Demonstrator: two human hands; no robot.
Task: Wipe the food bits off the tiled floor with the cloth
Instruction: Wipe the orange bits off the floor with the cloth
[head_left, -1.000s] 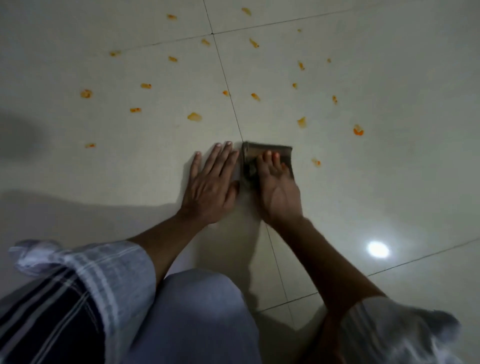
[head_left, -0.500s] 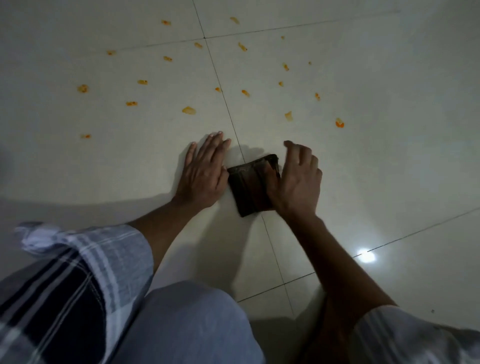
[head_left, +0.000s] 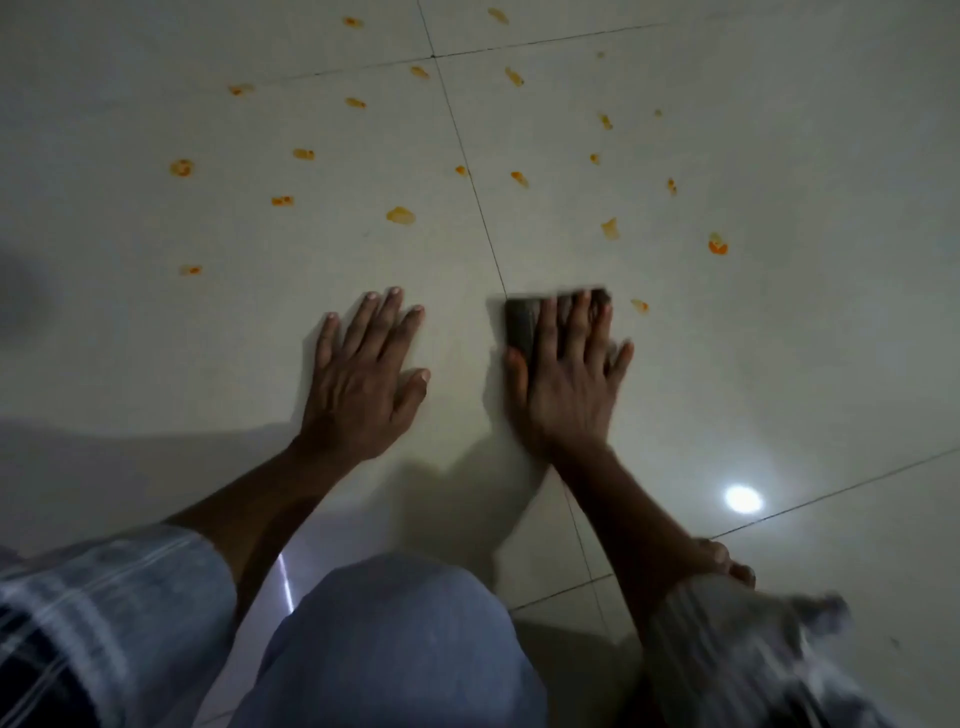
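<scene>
A dark folded cloth (head_left: 521, 325) lies flat on the pale tiled floor (head_left: 779, 338), pinned under my right hand (head_left: 569, 379), whose fingers are spread over it; only the cloth's left and far edges show. My left hand (head_left: 363, 374) rests palm down on the tile to the left, fingers apart, holding nothing. Several orange food bits are scattered beyond both hands, among them one (head_left: 640, 305) just right of the cloth, a larger bit (head_left: 400, 215) and a bright one (head_left: 718, 244).
Dark grout lines (head_left: 470, 171) cross the floor. A bright lamp reflection (head_left: 744, 499) sits on the tile at the right. My knee in grey-blue trousers (head_left: 395, 644) and my striped sleeves fill the bottom of the view.
My right hand pulled the cloth back toward me with curled fingers, then pushed it forward again and flattened over it. My left hand stayed planted on the tile.
</scene>
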